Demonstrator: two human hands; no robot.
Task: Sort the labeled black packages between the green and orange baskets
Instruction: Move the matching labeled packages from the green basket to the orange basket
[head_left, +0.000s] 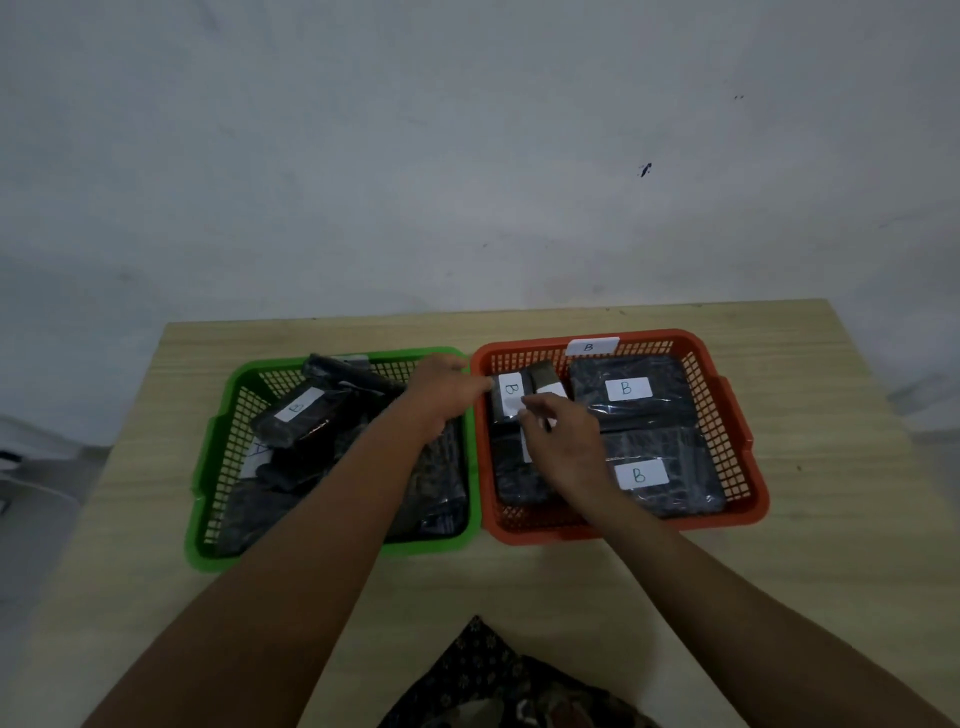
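Observation:
A green basket (208, 467) on the left holds several black packages; one on top (298, 413) bears a white label. The orange basket (737, 431) on the right, tagged B on its far rim, holds black packages labelled B, one at the far right (631, 395) and one at the near right (660, 483). A small B package (509, 397) stands at its far left corner. My left hand (441, 395) reaches across the green basket's right rim and touches that small package. My right hand (563, 441) pinches it from the near side.
Both baskets sit side by side on a light wooden table (519, 577) against a pale wall. Bare tabletop lies in front of the baskets and to the right of the orange one. Patterned cloth (498, 680) shows at the near edge.

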